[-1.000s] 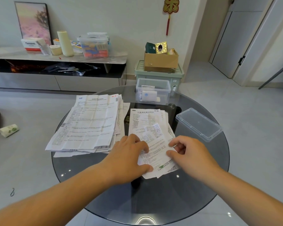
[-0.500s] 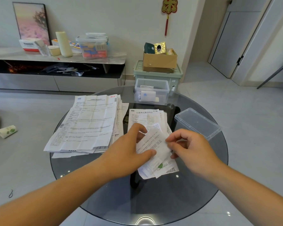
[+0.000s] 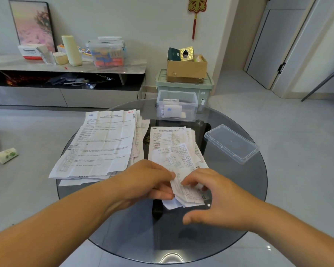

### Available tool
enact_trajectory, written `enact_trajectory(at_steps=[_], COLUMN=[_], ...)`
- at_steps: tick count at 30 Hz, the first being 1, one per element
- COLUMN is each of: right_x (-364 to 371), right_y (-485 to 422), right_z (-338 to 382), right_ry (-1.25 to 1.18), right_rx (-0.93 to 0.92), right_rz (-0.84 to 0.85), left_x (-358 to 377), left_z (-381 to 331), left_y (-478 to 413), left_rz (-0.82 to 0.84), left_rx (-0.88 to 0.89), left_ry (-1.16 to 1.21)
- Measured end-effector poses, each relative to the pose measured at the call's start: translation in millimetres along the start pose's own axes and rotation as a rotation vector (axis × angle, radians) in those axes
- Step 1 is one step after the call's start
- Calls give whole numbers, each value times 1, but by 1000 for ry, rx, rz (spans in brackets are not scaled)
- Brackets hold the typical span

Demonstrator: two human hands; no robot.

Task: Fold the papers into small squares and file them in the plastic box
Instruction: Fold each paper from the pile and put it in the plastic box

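**Folding time**

Head camera: the left hand point(image 3: 143, 182) pinches a folded paper point(image 3: 183, 187). The right hand point(image 3: 218, 197) grips its other side with bent fingers, low over the near glass table point(image 3: 239, 199). The plastic box point(image 3: 191, 112) sits far back, lid off.

On the bench point(image 3: 255, 191), my two paper stacks point(image 3: 102, 143) point(image 3: 172, 145) lie side by side, the plastic box point(image 3: 176, 106) behind them, its lid point(image 3: 230, 143) to their right.
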State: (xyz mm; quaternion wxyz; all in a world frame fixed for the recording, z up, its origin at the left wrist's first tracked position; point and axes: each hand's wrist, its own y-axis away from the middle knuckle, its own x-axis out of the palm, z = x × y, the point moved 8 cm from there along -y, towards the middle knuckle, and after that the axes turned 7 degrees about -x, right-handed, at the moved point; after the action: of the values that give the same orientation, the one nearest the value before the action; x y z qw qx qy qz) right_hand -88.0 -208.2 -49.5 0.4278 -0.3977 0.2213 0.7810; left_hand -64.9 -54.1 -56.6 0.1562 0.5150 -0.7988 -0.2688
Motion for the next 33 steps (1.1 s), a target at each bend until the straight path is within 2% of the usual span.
enact_trajectory(at_steps=[2, 5, 9, 11, 14, 17, 25, 28, 33], right_x=[2, 0, -1, -3, -1, -2, -9, -7, -4], right_y=[1, 1, -1, -3, -6, -11, -21, -24, -28], right_z=[1, -1, -1, 0, -2, -4, -28, -34, -30], right_ry=[102, 88, 69, 68, 68, 55, -7, 20, 111], right_rx=[-48, -60, -33, -37, -22, 2, 210, 287, 274], right_rz=[-19, -98, -110, -124, -131, -149, -282, -264, -206], left_x=[-1, -3, -5, -4, 0, 2, -6, -8, -8], left_z=[3, 8, 11, 8, -4, -10, -12, -11, -6], left_y=[1, 0, -1, 4, 10, 9, -9, -15, -21], left_rz=[7, 8, -28, -51, -153, -315, -457, -472, -448], left_rx=[-50, -91, -78, -18, 199, 345, 371, 380, 369], left_ry=[82, 139, 14, -212, -728, -1001, -969, -919, -929])
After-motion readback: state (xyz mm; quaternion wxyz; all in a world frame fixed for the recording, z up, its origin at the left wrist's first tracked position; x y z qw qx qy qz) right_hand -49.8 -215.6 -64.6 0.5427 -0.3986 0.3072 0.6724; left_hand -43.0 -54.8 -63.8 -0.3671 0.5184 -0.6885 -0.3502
